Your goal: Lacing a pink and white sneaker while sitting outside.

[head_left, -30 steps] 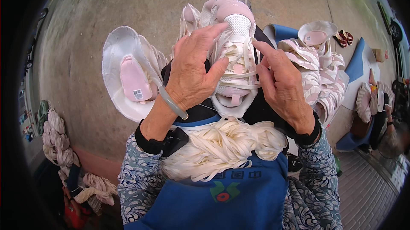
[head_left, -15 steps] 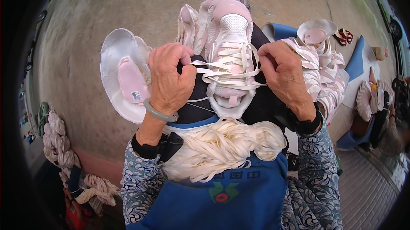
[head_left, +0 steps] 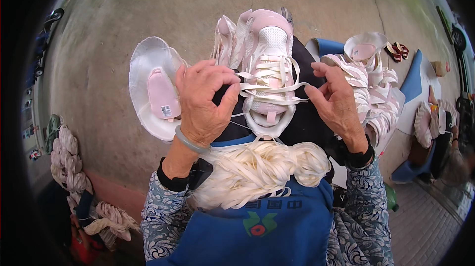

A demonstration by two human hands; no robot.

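Observation:
A pale pink and white sneaker (head_left: 269, 41) rests across my dark-clad lap, toe pointing away. White shoelaces (head_left: 272, 89) cross its tongue in loose loops. At the shoe's left side, my left hand (head_left: 205, 100) has its thumb and index fingertips close together at a lace. Opposite it, my right hand (head_left: 339, 103) has its index finger raised apart from the thumb, whose tip is by a lace loop. A thick bundle of cream laces (head_left: 247, 172) lies on my blue apron (head_left: 292, 216), just below the heel.
Left of my left hand is an unfinished white shoe upper with a pink insole (head_left: 162, 93). Another pink shoe upper (head_left: 225, 41) leans beside the sneaker. Stacked pink-white uppers (head_left: 381, 93) stand at right. Bundled laces (head_left: 69, 157) hang at far left. Red-and-black sandals (head_left: 396, 52) lie beyond.
The fingers of both hands have loosened, and the right index finger has lifted away from the thumb. The lace loops lie slacker over the tongue. The whole view has shifted slightly.

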